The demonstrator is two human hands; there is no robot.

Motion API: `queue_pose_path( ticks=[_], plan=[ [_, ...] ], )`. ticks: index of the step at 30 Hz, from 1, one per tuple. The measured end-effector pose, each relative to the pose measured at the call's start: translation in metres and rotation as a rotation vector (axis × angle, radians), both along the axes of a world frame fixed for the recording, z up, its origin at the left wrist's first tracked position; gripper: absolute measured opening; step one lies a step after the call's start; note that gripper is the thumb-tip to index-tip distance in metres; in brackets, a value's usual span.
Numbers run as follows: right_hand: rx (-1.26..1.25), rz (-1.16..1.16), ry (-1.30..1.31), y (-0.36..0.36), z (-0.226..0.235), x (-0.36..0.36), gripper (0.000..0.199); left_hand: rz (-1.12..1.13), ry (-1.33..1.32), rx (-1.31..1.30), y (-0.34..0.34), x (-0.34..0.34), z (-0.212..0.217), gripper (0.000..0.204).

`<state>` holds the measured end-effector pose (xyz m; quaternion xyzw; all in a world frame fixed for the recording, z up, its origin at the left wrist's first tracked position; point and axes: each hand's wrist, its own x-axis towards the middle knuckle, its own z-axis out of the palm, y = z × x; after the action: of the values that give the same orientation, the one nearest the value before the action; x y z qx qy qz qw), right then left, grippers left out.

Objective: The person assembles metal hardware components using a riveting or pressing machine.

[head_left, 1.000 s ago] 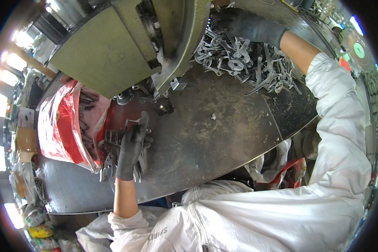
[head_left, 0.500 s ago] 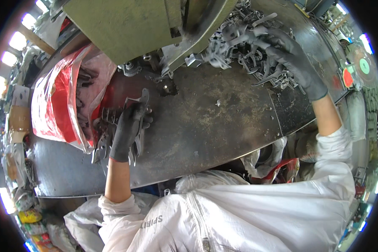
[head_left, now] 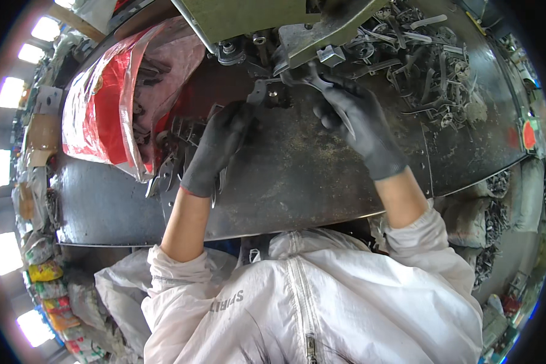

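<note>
My left hand, in a dark glove, is closed round a flat grey metal piece whose end sticks out past the fingers beside a small round peg. More metal shows below that hand, partly hidden by it. My right hand, gloved alike, grips a curved metal lever that lies along the palm and points toward the machine. The tips of the two metal pieces come close together; whether they touch I cannot tell. Above both hands stands the green machine with its metal tooling.
A heap of loose metal levers lies at the far right of the dark metal table. At the left, a red and white bag lies open with metal parts inside. Several more parts lie by its mouth.
My right hand has come from the heap back toward the machine with a metal lever in it. My left hand has moved up and right, nearer the peg. The whole view has shifted too.
</note>
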<state>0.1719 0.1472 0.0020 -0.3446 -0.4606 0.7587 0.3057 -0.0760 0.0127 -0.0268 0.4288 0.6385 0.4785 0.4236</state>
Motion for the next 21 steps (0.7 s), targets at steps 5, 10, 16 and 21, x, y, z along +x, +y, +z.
queue_pose_path(
  ticks=[5, 10, 16, 21],
  plan=[
    [-0.187, -0.080, 0.107, 0.003, -0.018, -0.034, 0.032, -0.145, 0.086, -0.065, 0.030, 0.012, 0.011, 0.040],
    [0.149, -0.007, -0.037, -0.004, -0.039, -0.061, 0.026, -0.132, 0.404, 0.119, 0.037, -0.014, -0.024, 0.035],
    [0.185, 0.070, -0.101, -0.011, -0.053, -0.057, 0.037, -0.121, 0.597, -0.027, 0.037, -0.007, -0.017, 0.032],
    [0.042, 0.101, 0.004, -0.003, -0.064, -0.056, 0.040, -0.028, 1.131, 0.203, 0.055, -0.094, -0.006, 0.029]
  ],
)
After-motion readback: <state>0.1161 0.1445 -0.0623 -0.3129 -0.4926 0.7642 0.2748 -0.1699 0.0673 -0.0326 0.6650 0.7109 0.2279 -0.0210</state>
